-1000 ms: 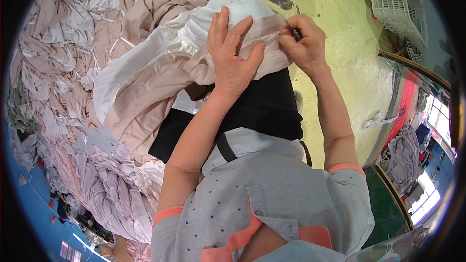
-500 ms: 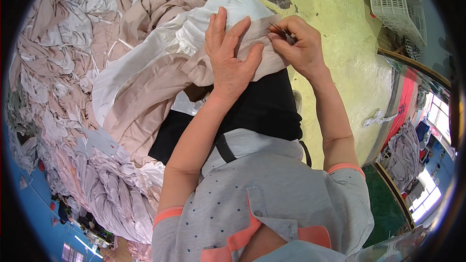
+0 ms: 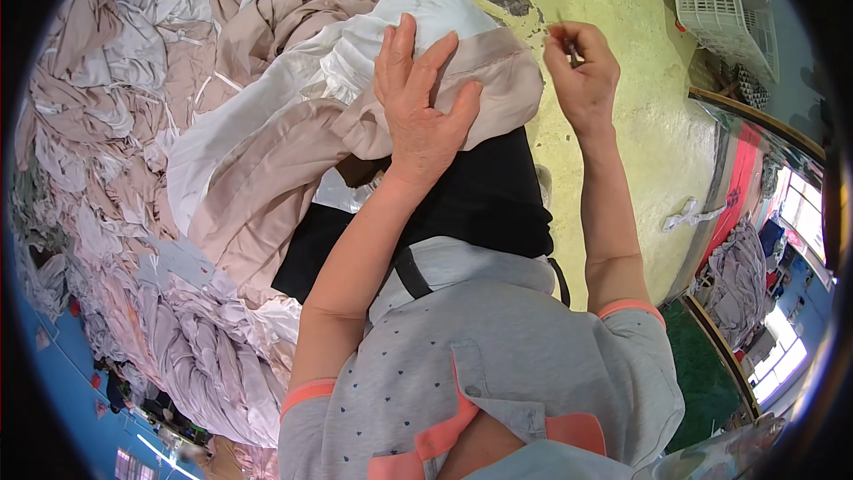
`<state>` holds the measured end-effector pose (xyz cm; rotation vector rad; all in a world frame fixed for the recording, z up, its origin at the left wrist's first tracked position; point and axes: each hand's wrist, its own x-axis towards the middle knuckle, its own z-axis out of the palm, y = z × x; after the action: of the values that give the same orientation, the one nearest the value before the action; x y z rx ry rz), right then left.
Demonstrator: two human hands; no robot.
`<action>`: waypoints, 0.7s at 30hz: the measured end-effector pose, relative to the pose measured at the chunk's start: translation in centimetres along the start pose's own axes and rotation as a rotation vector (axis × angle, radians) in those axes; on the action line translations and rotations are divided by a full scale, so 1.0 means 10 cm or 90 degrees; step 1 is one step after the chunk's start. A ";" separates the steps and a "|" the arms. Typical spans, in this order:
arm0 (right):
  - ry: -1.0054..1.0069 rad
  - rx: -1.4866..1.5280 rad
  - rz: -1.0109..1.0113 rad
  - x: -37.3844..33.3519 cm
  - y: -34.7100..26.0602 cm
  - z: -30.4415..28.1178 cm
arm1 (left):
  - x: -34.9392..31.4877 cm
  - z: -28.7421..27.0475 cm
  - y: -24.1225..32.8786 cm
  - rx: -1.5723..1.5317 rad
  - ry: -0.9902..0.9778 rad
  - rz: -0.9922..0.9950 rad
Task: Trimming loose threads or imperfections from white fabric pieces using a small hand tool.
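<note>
Over my lap lies a beige and white garment (image 3: 506, 80), its pale pink-beige band spread on top with a seam line across it. My left hand (image 3: 422, 107) rests flat on this band, fingers spread, pressing the cloth against my dark-clad leg. To the right, off the cloth's edge and above the yellow floor, my right hand (image 3: 585, 80) is closed around small dark thread snips (image 3: 573, 55). Most of the tool is hidden in the fingers; a thin blurred tip shows above them. White gathered fabric (image 3: 426, 4) lies beyond my left fingertips.
A big heap of beige and white garments (image 3: 178, 116) fills the left side. The worn yellow floor (image 3: 640, 169) stretches to the right. A white plastic crate (image 3: 724, 9) stands at the far right, and a white scrap (image 3: 693, 215) lies near a red strip (image 3: 737, 196).
My right hand with the snips has moved right, away from the cloth edge it was touching. The band's right end now lies free. My left hand stays in place.
</note>
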<state>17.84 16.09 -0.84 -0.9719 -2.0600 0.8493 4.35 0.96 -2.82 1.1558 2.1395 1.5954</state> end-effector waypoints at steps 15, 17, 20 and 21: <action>-0.303 -0.030 -0.138 0.05 -0.26 0.08 | 0.01 -0.02 0.01 0.030 -0.010 0.001; -0.225 0.015 -0.107 0.01 -0.19 0.10 | 0.01 0.02 0.00 -0.011 -0.004 -0.001; -0.201 0.263 0.203 -0.08 -0.25 0.02 | 0.00 0.01 -0.01 -0.010 -0.006 0.002; -0.235 0.378 0.259 -0.07 -0.26 -0.02 | 0.00 -0.01 0.01 -0.013 -0.004 0.003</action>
<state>17.40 14.24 1.03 -0.9469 -1.7252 1.8430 4.33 0.95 -2.73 1.1598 2.1127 1.6098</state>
